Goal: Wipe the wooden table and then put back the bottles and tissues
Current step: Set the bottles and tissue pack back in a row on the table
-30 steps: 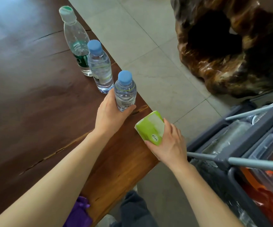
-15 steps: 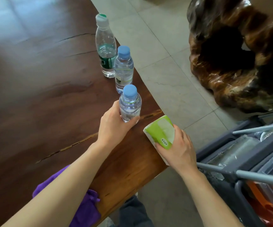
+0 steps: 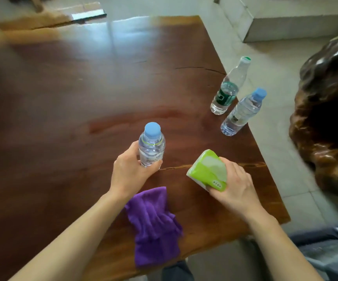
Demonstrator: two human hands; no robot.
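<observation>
the left hand [image 3: 132, 171] is wrapped around the lower half of a small blue-capped bottle [image 3: 151, 146], holding it upright over the middle of the dark wooden worktop [image 3: 66, 102]; whether its base touches the wood cannot be told. the right hand [image 3: 235, 187] grips a green tissue pack [image 3: 207, 170], tilted, with its far corner pointing toward eleven o'clock, just above the worktop near the right edge. a long crack in the wood runs between the two hands.

at six o'clock from the held bottle, a crumpled purple cloth [image 3: 154, 226] lies flat on the worktop close to the near edge, partly under the left forearm.

out at two o'clock, two more bottles stand near the right edge, well apart from the hands: a second blue-capped bottle [image 3: 242, 112] closer in, and just beyond it a taller bottle with a green label [image 3: 228, 88] and a white-and-green cap. they stand just beside each other, not touching as far as can be seen.

at three o'clock, off the worktop, a large glossy carved wood piece [image 3: 326, 122] sits on the tiled floor [image 3: 271, 63].
</observation>
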